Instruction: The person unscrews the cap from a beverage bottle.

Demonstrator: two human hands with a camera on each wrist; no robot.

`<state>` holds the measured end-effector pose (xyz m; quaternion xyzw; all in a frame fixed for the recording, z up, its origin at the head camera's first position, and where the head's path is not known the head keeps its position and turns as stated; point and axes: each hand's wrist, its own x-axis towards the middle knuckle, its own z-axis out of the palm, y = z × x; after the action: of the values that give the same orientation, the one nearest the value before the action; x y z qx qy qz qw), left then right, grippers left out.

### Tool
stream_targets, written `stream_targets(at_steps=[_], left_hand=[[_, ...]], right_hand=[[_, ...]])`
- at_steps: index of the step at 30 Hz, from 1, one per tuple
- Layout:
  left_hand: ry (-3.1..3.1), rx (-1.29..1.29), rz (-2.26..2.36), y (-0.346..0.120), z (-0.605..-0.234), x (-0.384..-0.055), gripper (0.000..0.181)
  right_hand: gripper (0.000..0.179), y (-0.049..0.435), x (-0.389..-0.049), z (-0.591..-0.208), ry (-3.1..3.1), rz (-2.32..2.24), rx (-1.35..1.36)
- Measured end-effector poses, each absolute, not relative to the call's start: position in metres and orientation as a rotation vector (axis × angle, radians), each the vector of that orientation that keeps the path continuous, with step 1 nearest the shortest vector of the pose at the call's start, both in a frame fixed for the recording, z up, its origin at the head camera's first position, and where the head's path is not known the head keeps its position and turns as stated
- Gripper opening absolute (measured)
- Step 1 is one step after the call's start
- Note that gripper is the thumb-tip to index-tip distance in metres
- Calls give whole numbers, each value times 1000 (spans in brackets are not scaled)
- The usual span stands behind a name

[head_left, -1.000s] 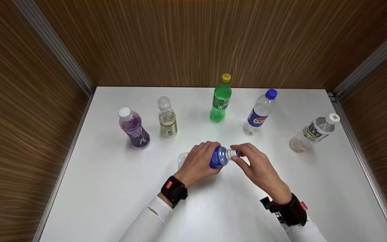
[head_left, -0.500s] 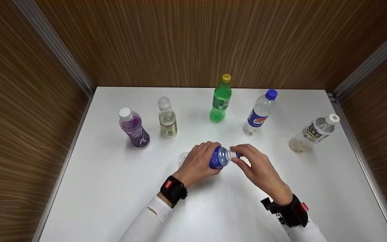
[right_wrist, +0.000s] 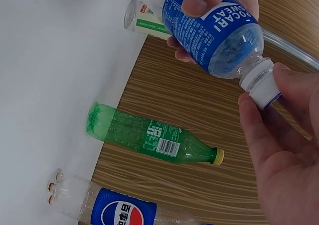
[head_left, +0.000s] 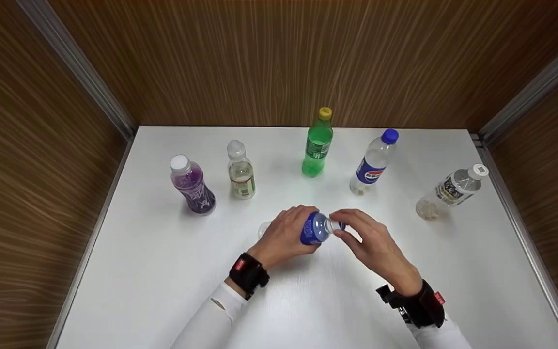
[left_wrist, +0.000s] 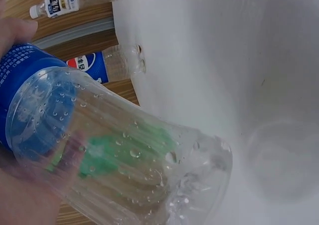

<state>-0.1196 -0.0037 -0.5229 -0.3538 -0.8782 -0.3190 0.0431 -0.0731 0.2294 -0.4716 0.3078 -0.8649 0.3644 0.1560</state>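
A clear plastic Pocari Sweat bottle (head_left: pixel 314 228) with a blue label lies tilted over the middle of the table, its neck to the right. My left hand (head_left: pixel 286 235) grips it round the label. My right hand (head_left: pixel 373 242) pinches its white, blue-topped cap (right_wrist: pixel 264 89) between thumb and fingers, and the cap sits on the neck. In the left wrist view, droplets cling inside the clear lower part of the bottle (left_wrist: pixel 144 155). The left palm and fingers hide much of the bottle's middle in the head view.
On the white table (head_left: pixel 162 271) stand a purple drink bottle (head_left: pixel 193 186), a small clear-capped bottle (head_left: pixel 241 172), a green bottle (head_left: pixel 317 145), a Pepsi bottle (head_left: pixel 373 165) and a white-capped clear bottle (head_left: pixel 451 191). Wood-grain panels (head_left: pixel 279 63) enclose the back and sides.
The cap end of the bottle has dipped very slightly toward the near side, with the right fingertips following it. Both hands keep their hold; the other bottles stay put.
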Motion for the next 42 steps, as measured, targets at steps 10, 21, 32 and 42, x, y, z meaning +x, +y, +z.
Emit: stream_targets(at_steps=[10,21,32,42], left_hand=[[-2629,-935,-601,3,-528,-117,76],[-2627,-911,-613,6,-527,-115,78],[-2651,-939,-733,5,-526,-116,74],[-2689,-971,-837,2,-523,-116,73]], right_hand=[[34,222,-76,-479,-2589,1081,463],[26,219,-77,-482,-2498,1087,457],[30,224,-75,-482,-2466,1153,602],[33,227,-75,-478,-2466,1191,722]])
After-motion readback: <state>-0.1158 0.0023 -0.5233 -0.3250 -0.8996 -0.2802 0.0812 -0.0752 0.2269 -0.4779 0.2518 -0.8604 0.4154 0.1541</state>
